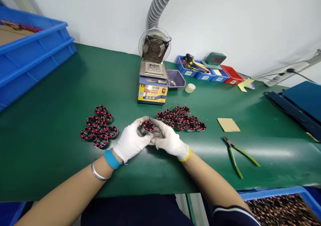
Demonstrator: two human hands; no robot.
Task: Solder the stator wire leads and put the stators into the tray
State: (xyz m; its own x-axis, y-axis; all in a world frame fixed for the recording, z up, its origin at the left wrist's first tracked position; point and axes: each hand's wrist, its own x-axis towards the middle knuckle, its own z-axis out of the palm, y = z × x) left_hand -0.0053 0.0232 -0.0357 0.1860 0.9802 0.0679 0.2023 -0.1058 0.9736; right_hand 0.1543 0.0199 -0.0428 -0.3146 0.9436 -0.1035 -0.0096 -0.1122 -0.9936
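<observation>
Head view: left of the yellow-fronted machine (151,97), green tabletop (107,72) stretches to a blue crate (37,57). Nearer the wearer than the machine, the gloved left hand (131,140) curls thumb and fingers, partly open, around a short dark ring core (147,126) with red-pink segments around its rim; the right hand (169,140) cups its other side, fingers loosely bent. The machine's lettering and red digits are blurred. Similar cores (181,117) cluster to its near right; green-handled cutters (232,147) lie farther right.

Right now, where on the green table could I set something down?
Bare patches lie between the left blue crate and yellow machine, and right of the green pliers. It's crowded across the middle: left rings, left hand, right hand, right rings.
</observation>
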